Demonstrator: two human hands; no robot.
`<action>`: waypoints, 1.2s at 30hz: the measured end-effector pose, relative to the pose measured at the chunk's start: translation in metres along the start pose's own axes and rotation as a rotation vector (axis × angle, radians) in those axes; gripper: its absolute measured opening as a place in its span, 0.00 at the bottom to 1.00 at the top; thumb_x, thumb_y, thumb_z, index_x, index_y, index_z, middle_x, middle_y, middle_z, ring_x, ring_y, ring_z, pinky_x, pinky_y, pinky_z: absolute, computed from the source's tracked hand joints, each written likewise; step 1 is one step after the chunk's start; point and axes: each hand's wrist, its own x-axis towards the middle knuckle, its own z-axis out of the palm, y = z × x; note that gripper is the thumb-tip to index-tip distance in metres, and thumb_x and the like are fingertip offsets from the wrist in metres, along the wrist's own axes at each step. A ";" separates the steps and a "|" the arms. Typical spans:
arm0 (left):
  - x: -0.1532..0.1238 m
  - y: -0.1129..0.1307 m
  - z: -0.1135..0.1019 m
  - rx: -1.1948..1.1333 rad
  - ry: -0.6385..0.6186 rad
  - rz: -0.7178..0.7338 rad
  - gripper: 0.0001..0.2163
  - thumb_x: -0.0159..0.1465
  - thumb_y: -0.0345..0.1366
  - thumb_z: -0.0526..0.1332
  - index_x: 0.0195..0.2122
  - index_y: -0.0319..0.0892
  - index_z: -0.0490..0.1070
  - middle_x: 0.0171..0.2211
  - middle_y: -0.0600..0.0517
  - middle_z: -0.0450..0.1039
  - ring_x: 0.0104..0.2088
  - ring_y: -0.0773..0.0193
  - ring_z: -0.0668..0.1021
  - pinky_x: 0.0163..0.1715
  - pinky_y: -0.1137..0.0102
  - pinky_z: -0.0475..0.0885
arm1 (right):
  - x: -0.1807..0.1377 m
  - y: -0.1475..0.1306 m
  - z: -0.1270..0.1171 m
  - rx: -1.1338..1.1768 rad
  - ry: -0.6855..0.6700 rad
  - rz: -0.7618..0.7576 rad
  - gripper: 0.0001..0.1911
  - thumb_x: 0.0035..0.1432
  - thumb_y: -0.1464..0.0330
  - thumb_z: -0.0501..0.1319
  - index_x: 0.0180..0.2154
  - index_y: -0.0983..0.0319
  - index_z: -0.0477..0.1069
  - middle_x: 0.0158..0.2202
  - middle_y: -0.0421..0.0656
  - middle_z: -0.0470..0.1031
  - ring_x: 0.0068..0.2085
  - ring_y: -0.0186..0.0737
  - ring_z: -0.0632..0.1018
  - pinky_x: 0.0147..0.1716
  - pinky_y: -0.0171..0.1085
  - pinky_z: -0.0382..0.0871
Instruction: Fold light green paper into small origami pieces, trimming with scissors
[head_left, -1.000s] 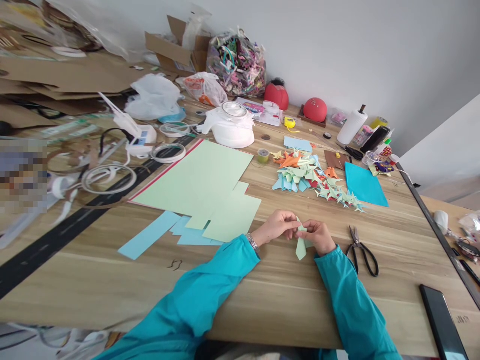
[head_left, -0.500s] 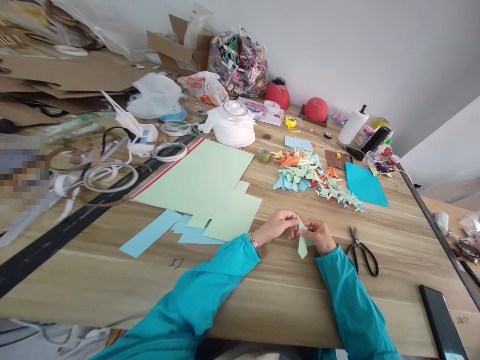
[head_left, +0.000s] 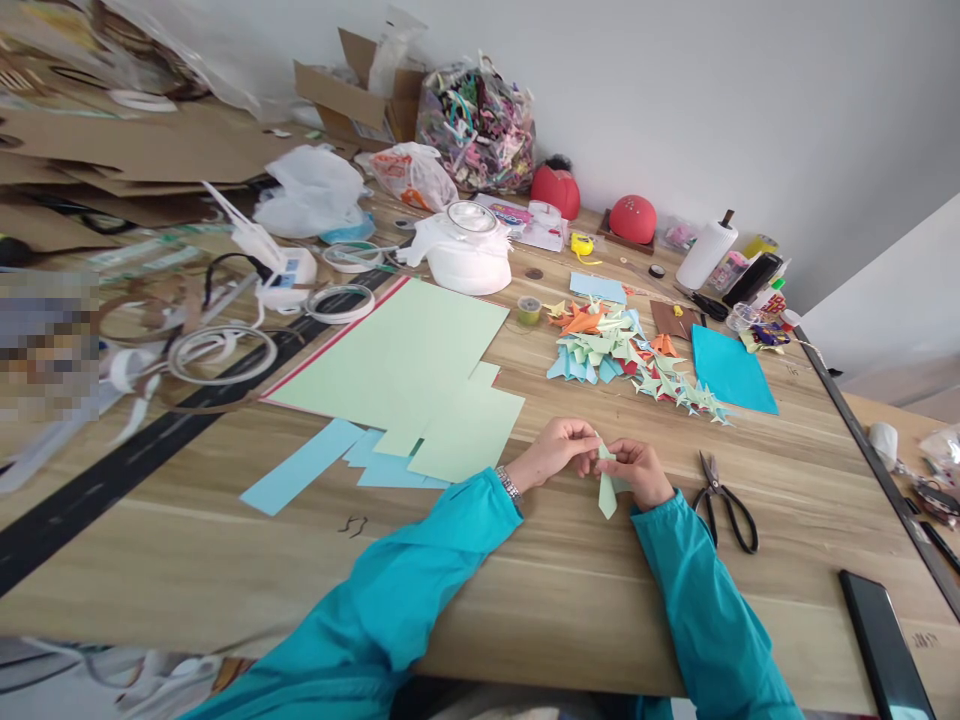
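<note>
Between my two hands is a pale green folded paper piece (head_left: 608, 495), with pointed flaps, raised just over the tabletop. My left hand (head_left: 559, 450) pinches its narrow upper tip between thumb and fingers. My right hand (head_left: 639, 470) is closed on its middle, the thumb pressing the fold. Beyond my hands lies a heap of folded paper cranes (head_left: 600, 345) in green, orange and blue. Left of my hands are pale green paper sheets (head_left: 397, 360), with blue paper pieces (head_left: 300, 468) beside and under them. Black-handled scissors (head_left: 726, 500) lie right of my right hand.
A black phone (head_left: 889, 640) lies at the near right. A turquoise square (head_left: 735, 368) sits behind the scissors. Rolls of tape (head_left: 223, 355), a white bag-wrapped bundle (head_left: 469, 258) and a cardboard box (head_left: 360, 100) crowd the left and back. Two red pincushions (head_left: 632, 219) stand by the wall.
Almost nothing differs. The left fingertips and the tip of the folded paper have shifted very slightly; both hands keep their hold.
</note>
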 end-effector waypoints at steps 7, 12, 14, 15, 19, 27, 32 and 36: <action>0.001 -0.003 0.000 -0.013 0.009 0.008 0.13 0.54 0.42 0.64 0.23 0.35 0.69 0.19 0.51 0.71 0.18 0.68 0.72 0.19 0.73 0.68 | 0.002 0.002 -0.002 0.009 -0.015 0.002 0.15 0.30 0.68 0.74 0.24 0.64 0.74 0.20 0.40 0.77 0.21 0.34 0.75 0.23 0.31 0.67; 0.001 -0.003 0.000 -0.032 -0.005 0.001 0.14 0.56 0.42 0.62 0.24 0.35 0.69 0.20 0.51 0.71 0.18 0.68 0.73 0.19 0.72 0.68 | 0.002 0.004 -0.004 0.016 -0.015 -0.012 0.14 0.33 0.67 0.73 0.24 0.64 0.74 0.20 0.40 0.77 0.21 0.34 0.75 0.23 0.32 0.67; 0.001 -0.003 0.000 -0.037 -0.007 -0.004 0.15 0.57 0.44 0.61 0.24 0.35 0.69 0.20 0.51 0.71 0.17 0.68 0.73 0.19 0.72 0.69 | 0.002 0.005 -0.005 0.025 -0.009 -0.004 0.14 0.33 0.67 0.73 0.24 0.64 0.74 0.20 0.40 0.77 0.21 0.34 0.75 0.23 0.32 0.67; 0.001 -0.003 0.001 -0.038 -0.001 -0.003 0.16 0.57 0.45 0.60 0.24 0.35 0.69 0.20 0.51 0.71 0.17 0.68 0.73 0.18 0.72 0.69 | 0.002 0.005 -0.004 0.031 -0.005 0.001 0.14 0.32 0.67 0.74 0.24 0.64 0.73 0.20 0.40 0.77 0.21 0.34 0.75 0.23 0.32 0.68; 0.001 -0.002 0.002 -0.007 0.038 0.025 0.17 0.57 0.48 0.59 0.24 0.36 0.67 0.19 0.52 0.70 0.17 0.68 0.73 0.17 0.73 0.68 | 0.002 0.004 -0.002 0.034 -0.002 0.001 0.15 0.30 0.69 0.74 0.24 0.64 0.73 0.20 0.40 0.77 0.21 0.35 0.76 0.23 0.33 0.68; 0.000 -0.002 0.004 0.182 0.089 0.069 0.16 0.60 0.46 0.56 0.24 0.38 0.64 0.18 0.55 0.67 0.17 0.71 0.70 0.17 0.75 0.65 | 0.002 0.003 -0.001 0.015 0.012 0.006 0.16 0.29 0.70 0.74 0.24 0.64 0.73 0.19 0.39 0.76 0.21 0.34 0.75 0.22 0.32 0.68; -0.001 -0.003 0.007 0.279 0.118 0.097 0.15 0.62 0.45 0.52 0.24 0.40 0.62 0.17 0.57 0.65 0.16 0.72 0.68 0.16 0.76 0.62 | 0.001 0.002 -0.001 0.027 0.019 0.016 0.17 0.28 0.70 0.74 0.24 0.63 0.72 0.18 0.38 0.76 0.20 0.35 0.75 0.22 0.32 0.68; -0.002 -0.004 0.008 0.278 0.142 0.116 0.15 0.62 0.45 0.52 0.23 0.40 0.61 0.16 0.57 0.64 0.16 0.72 0.67 0.16 0.76 0.61 | 0.001 0.002 -0.001 0.024 0.016 0.023 0.17 0.27 0.70 0.75 0.24 0.63 0.73 0.18 0.38 0.76 0.21 0.35 0.76 0.22 0.32 0.69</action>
